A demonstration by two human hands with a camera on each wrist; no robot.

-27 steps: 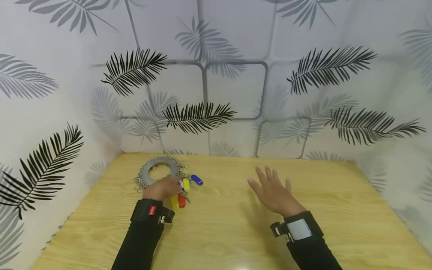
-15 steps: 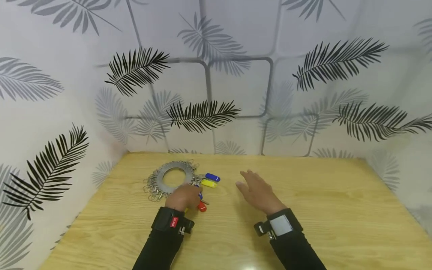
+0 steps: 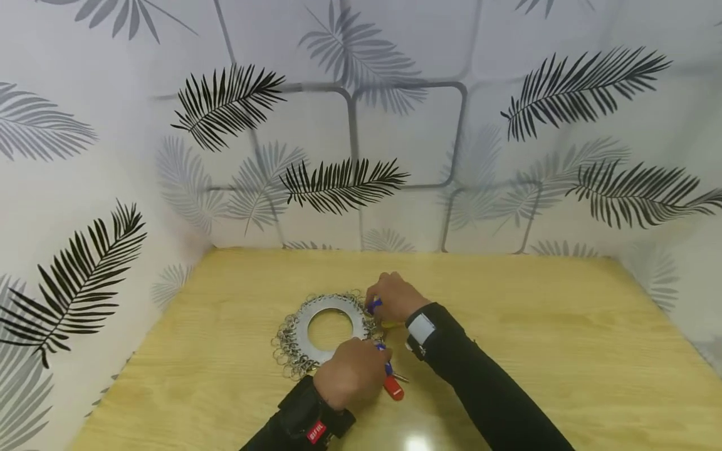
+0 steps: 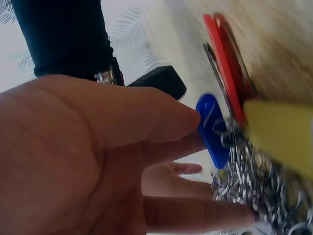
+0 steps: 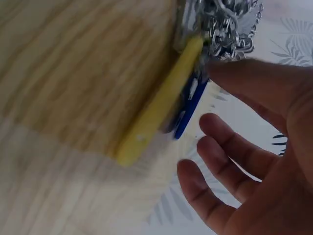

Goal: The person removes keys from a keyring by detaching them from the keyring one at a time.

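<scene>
A flat grey metal ring (image 3: 304, 332), fringed with small chains and split rings, lies on the table. At its near right side my left hand (image 3: 352, 373) pinches a blue key tag (image 4: 212, 129) between thumb and forefinger. A red key tag (image 3: 393, 388) and a key (image 3: 401, 378) lie just beyond those fingertips. My right hand (image 3: 397, 297) is at the ring's far right side, its thumb tip right at the chains beside another blue key tag (image 5: 191, 107). I cannot tell whether it grips that tag. A yellow key tag (image 5: 159, 105) hangs alongside.
The pale wood table (image 3: 225, 300) runs back to a wall (image 3: 406, 134) with a leaf pattern. Another yellow tag (image 4: 279, 132) shows close up in the left wrist view. Both forearms wear dark sleeves and wrist straps.
My left hand and the metal ring have moved right and nearer. My right hand has come left from over the table to the tags at the ring's edge.
</scene>
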